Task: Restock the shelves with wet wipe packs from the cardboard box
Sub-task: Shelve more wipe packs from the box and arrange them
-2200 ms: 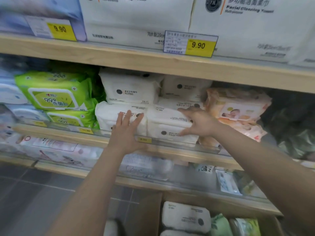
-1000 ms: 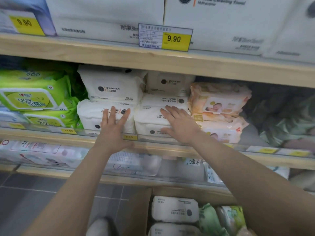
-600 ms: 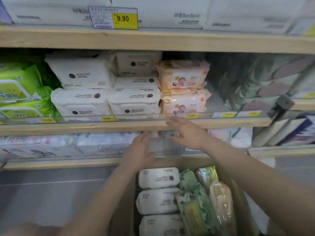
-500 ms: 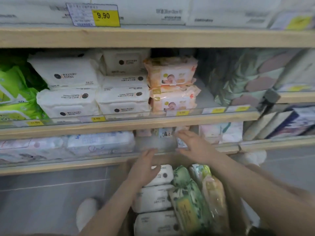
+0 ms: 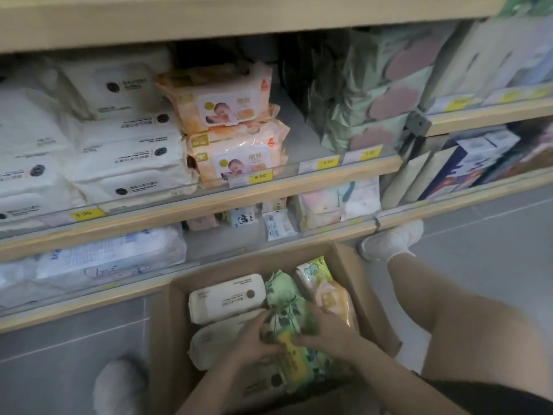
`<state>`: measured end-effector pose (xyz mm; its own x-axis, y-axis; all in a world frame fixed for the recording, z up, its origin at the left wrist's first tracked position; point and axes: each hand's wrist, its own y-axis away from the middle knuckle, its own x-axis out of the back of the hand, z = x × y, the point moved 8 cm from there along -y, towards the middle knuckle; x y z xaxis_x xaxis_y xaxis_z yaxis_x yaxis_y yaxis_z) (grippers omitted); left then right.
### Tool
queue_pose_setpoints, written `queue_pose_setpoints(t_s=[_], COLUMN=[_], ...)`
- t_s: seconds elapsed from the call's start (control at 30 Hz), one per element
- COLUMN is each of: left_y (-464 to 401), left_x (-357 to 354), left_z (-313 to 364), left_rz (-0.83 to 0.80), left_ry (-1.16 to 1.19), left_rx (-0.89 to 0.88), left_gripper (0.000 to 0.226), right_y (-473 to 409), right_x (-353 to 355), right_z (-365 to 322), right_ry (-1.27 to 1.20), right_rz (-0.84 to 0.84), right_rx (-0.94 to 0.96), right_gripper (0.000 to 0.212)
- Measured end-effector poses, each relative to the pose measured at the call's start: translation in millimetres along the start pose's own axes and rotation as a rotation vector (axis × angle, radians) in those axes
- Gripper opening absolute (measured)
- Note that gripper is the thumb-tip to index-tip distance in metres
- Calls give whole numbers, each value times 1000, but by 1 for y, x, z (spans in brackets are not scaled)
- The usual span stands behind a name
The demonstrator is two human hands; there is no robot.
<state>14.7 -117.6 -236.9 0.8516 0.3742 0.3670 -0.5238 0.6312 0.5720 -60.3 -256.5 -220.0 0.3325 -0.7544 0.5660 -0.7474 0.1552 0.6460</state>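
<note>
- A couple of seconds ago both hands lay flat against the white packs (image 5: 128, 157) on the middle shelf (image 5: 209, 202), squaring them up; now both are down in the cardboard box (image 5: 353, 283) on the floor.
- The left hand (image 5: 251, 339) and the right hand (image 5: 326, 330) close on the green wet wipe pack (image 5: 284, 307) from either side, fingers curled round its edges near the yellow lid (how tightly they hold, the blur does not let one tell).
- That pack lies in the box's middle row, between more white packs (image 5: 227, 295) on the left and a yellow-green pack (image 5: 323, 286) on the right, touching both.
- The view has dropped with the hands: the top shelf's price tags are gone from sight, and the person's knee and white shoe (image 5: 386, 241) show beside the box.
- For the task this reads as one restocking round finished and the next begun: the white stack seems settled, and the green pack is likely the next item to go up. The box holds several packs, so much is left to do.
</note>
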Motion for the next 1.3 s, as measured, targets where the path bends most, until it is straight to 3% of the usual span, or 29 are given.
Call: queue_pose_setpoints(t_s=[0.07, 0.27, 0.47, 0.5, 0.57, 0.6, 0.73, 0.9, 1.07, 1.2, 1.3], left_y=[-4, -5, 10, 13, 23, 26, 42, 52, 43, 22, 6], left_x=[-2, -4, 23, 32, 50, 58, 86, 97, 87, 60, 32], left_z=[-5, -12, 9, 15, 29, 36, 40, 58, 93, 110, 130], left_rz=[8, 40, 7, 11, 54, 74, 182, 172, 202, 165, 86], left_ry=[51, 250, 477, 484, 495, 517, 639, 576, 472, 490, 490], left_rx=[11, 56, 38, 27, -30, -52, -60, -115, -197, -219, -215], left_gripper=[83, 85, 131, 120, 75, 66, 82, 97, 63, 62, 53], right_y=[-6, -12, -2, 1, 7, 8, 24, 42, 52, 57, 66], right_x=[-15, -14, 30, 42, 61, 68, 83, 95, 110, 122, 136], right_z=[-2, -6, -56, -69, -89, -95, -118, -121, -88, -51, -19], right_ry=[29, -27, -3, 18, 27, 9, -73, -110, -227, -182, -296], right_rz=[-52, 41, 124, 131, 140, 146, 168, 165, 141, 204, 200], right_rx=[-22, -12, 187, 226, 284, 302, 387, 441, 417, 375, 305], right_gripper=[131, 116, 106, 104, 102, 104, 107, 118, 113, 111, 104])
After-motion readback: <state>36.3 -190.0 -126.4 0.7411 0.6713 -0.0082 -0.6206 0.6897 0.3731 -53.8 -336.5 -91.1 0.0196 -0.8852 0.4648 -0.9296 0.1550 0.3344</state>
